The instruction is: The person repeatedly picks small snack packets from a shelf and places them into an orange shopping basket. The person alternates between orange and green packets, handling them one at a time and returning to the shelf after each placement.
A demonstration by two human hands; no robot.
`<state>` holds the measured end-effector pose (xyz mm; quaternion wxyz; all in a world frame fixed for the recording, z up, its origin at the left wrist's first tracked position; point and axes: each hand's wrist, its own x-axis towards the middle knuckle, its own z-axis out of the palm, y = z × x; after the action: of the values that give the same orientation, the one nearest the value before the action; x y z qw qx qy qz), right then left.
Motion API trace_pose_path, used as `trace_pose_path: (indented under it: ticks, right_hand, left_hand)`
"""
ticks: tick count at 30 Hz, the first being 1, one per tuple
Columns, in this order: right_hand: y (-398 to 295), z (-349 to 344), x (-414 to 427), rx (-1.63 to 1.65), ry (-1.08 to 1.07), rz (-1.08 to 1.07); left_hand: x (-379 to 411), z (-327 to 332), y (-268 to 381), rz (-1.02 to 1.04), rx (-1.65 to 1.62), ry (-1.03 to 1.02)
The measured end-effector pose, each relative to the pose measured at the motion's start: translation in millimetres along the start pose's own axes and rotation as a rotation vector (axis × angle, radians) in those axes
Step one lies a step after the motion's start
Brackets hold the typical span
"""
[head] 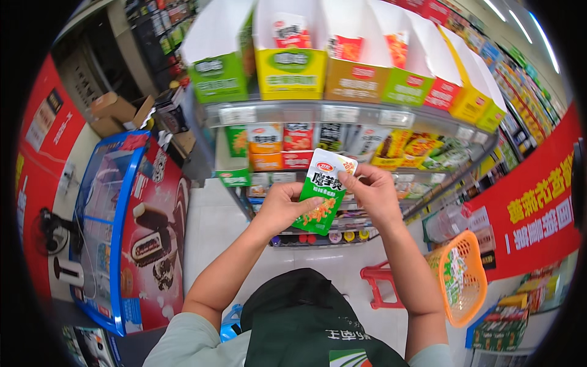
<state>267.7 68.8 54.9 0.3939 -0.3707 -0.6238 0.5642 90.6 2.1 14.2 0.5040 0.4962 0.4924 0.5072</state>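
Observation:
A green and white snack pouch [323, 197] with printed writing and a picture of the food is held upright in front of the shelf. My left hand [282, 208] grips its lower left side, the thumb across the front. With thumb and fingers, my right hand [373, 190] pinches the upper right edge. Whether the pouch is torn open cannot be seen. Behind it stands a snack rack with open-topped display boxes; the yellow box [290, 75] and the brown box [355, 80] on top each show a few pouches inside.
An orange plastic basket [479, 275] holding green and white packets is at the right, beyond my forearm. A red plastic stool [380, 282] stands on the floor. At left is a blue-rimmed ice cream freezer [118, 257], with cardboard boxes [117, 110] behind it.

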Motion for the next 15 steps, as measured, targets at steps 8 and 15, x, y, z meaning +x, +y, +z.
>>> trace_pose_path:
  ticks: [8, 15]
  right_hand:
    - [-39.7, 104.9, 26.6, 0.100, -0.052, -0.409]
    - [-24.2, 147.4, 64.4, -0.119, 0.002, -0.825]
  left_hand:
    - [-26.9, -96.1, 0.6, 0.386, 0.059, 0.531]
    - [-42.4, -129.3, -8.3, 0.384, -0.202, 0.630]
